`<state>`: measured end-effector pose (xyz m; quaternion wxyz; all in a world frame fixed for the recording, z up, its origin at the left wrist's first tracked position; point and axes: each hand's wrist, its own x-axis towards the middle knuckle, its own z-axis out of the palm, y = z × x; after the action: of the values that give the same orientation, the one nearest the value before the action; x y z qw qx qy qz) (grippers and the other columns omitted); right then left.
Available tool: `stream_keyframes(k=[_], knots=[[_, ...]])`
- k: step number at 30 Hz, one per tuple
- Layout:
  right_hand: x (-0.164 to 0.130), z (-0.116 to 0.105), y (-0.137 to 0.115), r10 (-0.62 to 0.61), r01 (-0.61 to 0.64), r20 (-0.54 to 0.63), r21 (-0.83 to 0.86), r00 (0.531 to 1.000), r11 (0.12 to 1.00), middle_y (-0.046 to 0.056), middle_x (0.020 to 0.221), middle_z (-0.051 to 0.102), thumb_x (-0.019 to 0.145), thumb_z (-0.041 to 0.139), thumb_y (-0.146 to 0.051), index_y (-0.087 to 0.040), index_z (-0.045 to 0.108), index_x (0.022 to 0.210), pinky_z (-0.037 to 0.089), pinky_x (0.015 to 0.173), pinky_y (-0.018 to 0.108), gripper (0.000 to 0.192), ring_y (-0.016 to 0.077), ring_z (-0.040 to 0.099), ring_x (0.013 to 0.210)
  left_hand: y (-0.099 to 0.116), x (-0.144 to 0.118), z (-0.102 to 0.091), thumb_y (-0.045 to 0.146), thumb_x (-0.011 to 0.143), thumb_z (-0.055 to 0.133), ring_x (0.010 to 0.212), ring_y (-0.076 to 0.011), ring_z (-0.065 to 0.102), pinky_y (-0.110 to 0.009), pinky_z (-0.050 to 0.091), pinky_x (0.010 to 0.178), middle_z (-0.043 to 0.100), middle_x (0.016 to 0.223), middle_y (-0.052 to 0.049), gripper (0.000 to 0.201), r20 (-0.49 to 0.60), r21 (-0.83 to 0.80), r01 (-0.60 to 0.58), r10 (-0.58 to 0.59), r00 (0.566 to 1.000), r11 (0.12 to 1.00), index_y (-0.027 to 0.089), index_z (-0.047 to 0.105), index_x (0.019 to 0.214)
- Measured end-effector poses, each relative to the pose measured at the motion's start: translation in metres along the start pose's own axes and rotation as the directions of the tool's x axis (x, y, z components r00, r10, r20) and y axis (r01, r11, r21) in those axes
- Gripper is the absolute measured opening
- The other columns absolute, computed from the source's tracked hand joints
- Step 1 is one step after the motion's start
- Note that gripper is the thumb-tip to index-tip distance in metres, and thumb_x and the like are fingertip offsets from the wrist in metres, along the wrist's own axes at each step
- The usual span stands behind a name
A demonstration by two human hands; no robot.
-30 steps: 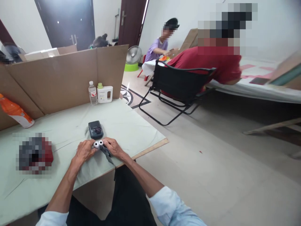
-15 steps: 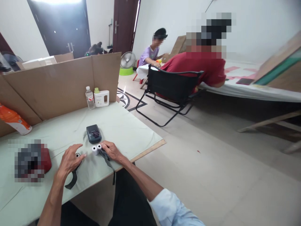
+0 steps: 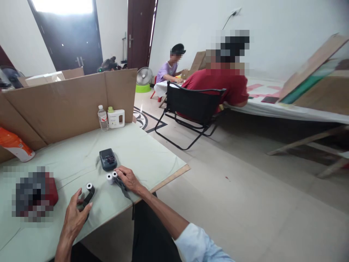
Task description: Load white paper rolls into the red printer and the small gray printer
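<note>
My left hand (image 3: 73, 216) is open over the table edge, thumb and fingers spread around a dark strip (image 3: 87, 198). That strip trails from a small white roll (image 3: 89, 186) standing on the table, just beyond my fingertips. My right hand (image 3: 128, 179) is closed, its fingers pressed on a second small white roll (image 3: 115, 174) that has a dark strip hanging over the table edge. Touching that roll on its left is a third white roll (image 3: 109, 178). Just behind them lies a dark handheld device (image 3: 108, 159) with a screen and buttons.
A clear bottle (image 3: 103, 119), a white jug (image 3: 116, 119) and an orange-and-white bottle (image 3: 16, 145) stand along a cardboard screen (image 3: 73, 109). A red and grey object (image 3: 50, 193), partly blurred, lies left. A person in red sits in a black chair (image 3: 195, 109); another person sits beyond.
My left hand has drawn back toward me and opened away from the left roll, which now shows fully. My right hand stays at its roll. The view has tilted slightly.
</note>
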<state>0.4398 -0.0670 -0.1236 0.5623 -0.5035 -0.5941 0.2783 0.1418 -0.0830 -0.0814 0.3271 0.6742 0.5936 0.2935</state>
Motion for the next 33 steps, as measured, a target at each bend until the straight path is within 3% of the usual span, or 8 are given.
stream_keyframes(k=[8, 13, 18, 26, 33], knots=[[-0.001, 0.002, 0.006, -0.012, 0.012, -0.007, -0.022, 1.0, 1.0, 0.006, 0.092, 0.072, 0.103, 0.047, -0.047, -0.021, 0.073, 0.094, 0.05, 0.082, 0.033, 0.038, 0.0208, 0.066, 0.087, -0.002, -0.015, 0.007, 0.069, 0.07, 0.071, 0.103, -0.0315, 0.073, -0.041, 0.061, 0.084, 0.064, 0.14, -0.02, 0.088, 0.023, -0.049, 0.027, -0.026, 0.999, 0.998, 0.016, 0.059, 0.139], [-0.003, 0.001, 0.003, -0.006, 0.006, -0.003, -0.012, 1.0, 1.0, 0.006, 0.093, 0.071, 0.102, 0.049, -0.046, -0.02, 0.074, 0.095, 0.05, 0.082, 0.032, 0.037, 0.0203, 0.065, 0.087, 0.008, -0.019, -0.012, 0.078, 0.07, 0.069, 0.101, -0.0325, 0.075, -0.035, 0.062, 0.068, 0.068, 0.136, -0.02, 0.091, 0.082, -0.111, 0.101, -0.092, 0.992, 0.989, 0.017, 0.063, 0.137], [-0.006, 0.0, 0.002, 0.018, -0.017, -0.025, 0.037, 1.0, 0.999, 0.007, 0.093, 0.071, 0.1, 0.051, -0.048, -0.019, 0.075, 0.095, 0.051, 0.08, 0.032, 0.038, 0.0206, 0.064, 0.086, 0.011, -0.01, -0.032, 0.082, 0.074, 0.062, 0.094, -0.0326, 0.076, -0.037, 0.062, 0.065, 0.069, 0.134, -0.022, 0.089, 0.122, -0.153, 0.174, -0.156, 0.98, 0.973, 0.015, 0.067, 0.133], [-0.006, -0.004, -0.009, -0.013, 0.013, -0.01, 0.022, 1.0, 1.0, 0.009, 0.1, 0.073, 0.1, 0.054, -0.043, -0.019, 0.076, 0.101, 0.052, 0.076, 0.032, 0.032, 0.0217, 0.067, 0.09, 0.013, 0.016, -0.03, 0.062, 0.077, 0.069, 0.1, -0.0289, 0.072, -0.033, 0.059, 0.067, 0.072, 0.124, -0.016, 0.063, 0.074, -0.045, -0.041, 0.044, 0.996, 0.998, 0.018, 0.073, 0.122], [-0.003, -0.006, -0.02, -0.075, 0.075, 0.026, -0.004, 0.997, 0.997, 0.009, 0.104, 0.073, 0.099, 0.057, -0.036, -0.019, 0.076, 0.103, 0.054, 0.083, 0.035, 0.026, 0.0222, 0.068, 0.098, 0.035, 0.032, -0.017, 0.053, 0.076, 0.073, 0.107, -0.0299, 0.071, -0.035, 0.059, 0.075, 0.073, 0.122, -0.014, 0.058, 0.142, -0.055, -0.103, 0.11, 0.984, 0.993, 0.018, 0.074, 0.122]])
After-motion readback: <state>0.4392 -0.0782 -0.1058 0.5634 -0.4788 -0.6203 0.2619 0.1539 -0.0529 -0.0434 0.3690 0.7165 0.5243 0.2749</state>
